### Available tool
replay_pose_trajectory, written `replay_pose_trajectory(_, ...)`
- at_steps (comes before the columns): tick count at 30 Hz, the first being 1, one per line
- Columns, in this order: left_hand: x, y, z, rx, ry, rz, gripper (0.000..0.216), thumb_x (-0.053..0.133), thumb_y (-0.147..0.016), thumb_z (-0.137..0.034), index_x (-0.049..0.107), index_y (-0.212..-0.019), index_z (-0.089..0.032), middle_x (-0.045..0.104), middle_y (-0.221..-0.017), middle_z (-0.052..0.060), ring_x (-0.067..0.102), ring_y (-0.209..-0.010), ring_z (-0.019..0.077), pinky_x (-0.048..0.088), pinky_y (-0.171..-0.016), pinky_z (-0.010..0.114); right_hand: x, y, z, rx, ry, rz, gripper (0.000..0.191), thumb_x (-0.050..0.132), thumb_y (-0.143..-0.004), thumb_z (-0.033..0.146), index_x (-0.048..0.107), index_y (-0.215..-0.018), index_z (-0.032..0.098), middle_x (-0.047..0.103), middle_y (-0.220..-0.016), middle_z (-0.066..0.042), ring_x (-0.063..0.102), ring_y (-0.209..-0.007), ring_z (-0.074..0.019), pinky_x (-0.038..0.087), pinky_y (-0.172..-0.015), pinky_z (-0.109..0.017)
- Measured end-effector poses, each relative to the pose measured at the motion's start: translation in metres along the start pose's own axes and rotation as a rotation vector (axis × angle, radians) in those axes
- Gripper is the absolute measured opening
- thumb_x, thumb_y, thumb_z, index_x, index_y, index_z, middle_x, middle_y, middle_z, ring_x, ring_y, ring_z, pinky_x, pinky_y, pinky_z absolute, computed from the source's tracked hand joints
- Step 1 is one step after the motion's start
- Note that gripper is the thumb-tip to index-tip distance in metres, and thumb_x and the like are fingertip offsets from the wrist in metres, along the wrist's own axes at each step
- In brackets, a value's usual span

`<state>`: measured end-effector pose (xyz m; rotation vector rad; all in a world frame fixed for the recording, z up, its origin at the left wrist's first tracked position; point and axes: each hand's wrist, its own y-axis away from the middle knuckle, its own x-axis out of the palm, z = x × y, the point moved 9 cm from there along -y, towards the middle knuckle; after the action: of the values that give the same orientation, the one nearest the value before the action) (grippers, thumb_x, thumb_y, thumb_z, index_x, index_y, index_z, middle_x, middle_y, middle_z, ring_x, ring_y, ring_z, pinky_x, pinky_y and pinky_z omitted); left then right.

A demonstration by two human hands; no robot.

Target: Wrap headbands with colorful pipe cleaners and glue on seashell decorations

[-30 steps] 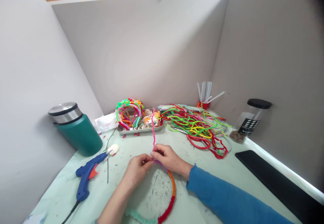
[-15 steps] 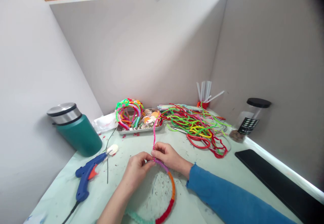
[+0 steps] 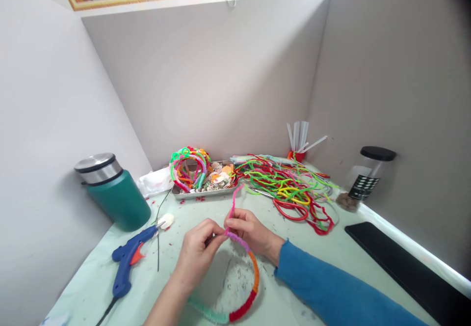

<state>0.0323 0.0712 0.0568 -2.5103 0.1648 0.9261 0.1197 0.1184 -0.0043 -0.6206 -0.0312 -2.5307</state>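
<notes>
Hoop pinched by left fingers, pink strand clamped in right fingers

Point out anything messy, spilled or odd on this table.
The stems lie in a loose tangle; red scraps litter the table before the tray, and dark smudges mark its surface, looking untidy. The band shows no visible damage.

Craft workspace: grey partitions box in a covered table specked with dark marks. Blue glue gun at left; red-handled scissors beside heaped fuzzy stems; metal tray of small bits; white sticks standing in red cup. Home or workshop: can't tell.
</notes>
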Motion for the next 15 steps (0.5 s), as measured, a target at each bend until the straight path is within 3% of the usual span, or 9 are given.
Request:
replay_pose_trajectory(9,-0.011,0.001,0.007,-0.004,0.207,-0.156,0.018,0.055,-0.082,-0.030,0.060,-0.070,-0.016,0.055,-0.069,0.002,0.052,-0.063,0.0127,0.039,-0.056,0.022,0.015,0.001,-0.008,0.046,-0.145,0.136,0.020,0.068,-0.068,0.029,0.053,-0.067,0.015,0.054,-0.051,0.003,0.044,-0.040,-0.0067,0.030,-0.041,-0.019)
replay_pose_trajectory(15,-0.009,-0.001,0.017,-0.076,0.268,-0.148,0.017,0.056,-0.080,-0.030,0.066,-0.085,-0.018,0.059,-0.077,0.003,0.055,-0.069,0.0135,0.041,-0.059,0.022,0.013,0.001,-0.011,0.051,-0.130,0.118,0.021,0.068,-0.071,0.030,0.053,-0.069,0.015,0.057,-0.057,0.002,0.048,-0.043,-0.0067,0.032,-0.042,-0.019)
